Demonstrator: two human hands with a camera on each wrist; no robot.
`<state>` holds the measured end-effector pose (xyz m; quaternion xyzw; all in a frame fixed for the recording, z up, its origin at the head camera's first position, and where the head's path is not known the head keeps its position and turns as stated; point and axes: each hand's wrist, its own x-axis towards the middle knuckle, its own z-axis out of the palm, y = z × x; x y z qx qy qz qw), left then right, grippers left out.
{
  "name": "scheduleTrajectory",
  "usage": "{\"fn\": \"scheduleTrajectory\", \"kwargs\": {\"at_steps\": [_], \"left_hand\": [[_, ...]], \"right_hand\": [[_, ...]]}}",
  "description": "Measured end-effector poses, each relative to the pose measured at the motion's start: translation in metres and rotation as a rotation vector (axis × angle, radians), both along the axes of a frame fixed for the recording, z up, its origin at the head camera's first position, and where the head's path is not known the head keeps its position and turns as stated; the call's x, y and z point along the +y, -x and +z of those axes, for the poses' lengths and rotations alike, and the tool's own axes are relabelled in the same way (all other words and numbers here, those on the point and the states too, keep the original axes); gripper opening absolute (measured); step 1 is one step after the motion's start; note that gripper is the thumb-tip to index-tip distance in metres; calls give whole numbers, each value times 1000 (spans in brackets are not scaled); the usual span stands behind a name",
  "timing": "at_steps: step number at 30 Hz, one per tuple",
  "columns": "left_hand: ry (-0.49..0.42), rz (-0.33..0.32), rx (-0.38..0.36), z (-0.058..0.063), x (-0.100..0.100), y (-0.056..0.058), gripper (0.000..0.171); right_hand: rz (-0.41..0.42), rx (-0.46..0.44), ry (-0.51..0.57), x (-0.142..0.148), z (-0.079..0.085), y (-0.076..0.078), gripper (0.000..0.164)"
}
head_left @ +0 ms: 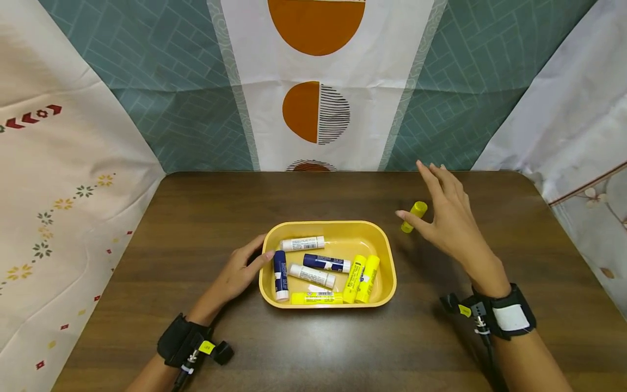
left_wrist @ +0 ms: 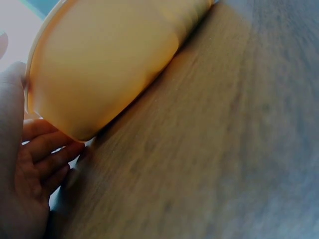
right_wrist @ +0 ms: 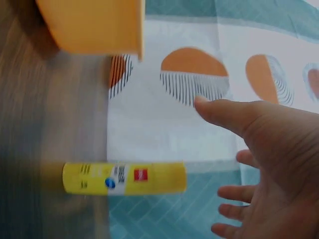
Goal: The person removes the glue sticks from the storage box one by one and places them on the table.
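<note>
My left hand grips the left end of a yellow plastic tray, thumb over the rim and the other fingers against the outside wall. Inside lie several glue sticks: white ones such as this white glue stick, blue ones such as this blue glue stick, and yellow ones such as this yellow glue stick. Another yellow glue stick stands upright on the table, right of the tray. Beside and above it my right hand is spread, thumb apart from the fingers, holding nothing.
Everything rests on a dark brown wooden table. A patterned cloth hangs behind its far edge, and light cloths hang at both sides. Each wrist wears a black strap with a small camera and cable.
</note>
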<state>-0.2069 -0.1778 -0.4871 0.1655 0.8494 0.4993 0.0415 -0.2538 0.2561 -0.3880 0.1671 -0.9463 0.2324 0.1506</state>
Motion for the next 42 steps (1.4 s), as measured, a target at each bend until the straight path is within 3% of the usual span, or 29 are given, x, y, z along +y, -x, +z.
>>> {"fn": "scheduleTrajectory", "kwargs": {"at_steps": [4,15,22,25,28,42], "left_hand": [[-2,10,4,2,1,0,46],[-11,4,7,1,0,-1,47],[-10,-7,8,1,2,0,48],[-4,-14,9,-1,2,0,49],[-5,-9,8,0,2,1,49],[-14,-11,12,-3,0,2,46]], "right_hand": [[58,51,33,-9,3,-4,99],[130,60,75,-33,6,-17,83],[325,94,111,-51,-1,-23,51],[386,71,126,-59,-7,-26,41],[396,31,133,-66,-13,-29,38],[509,-161,41,-100,-42,-40,39]]}}
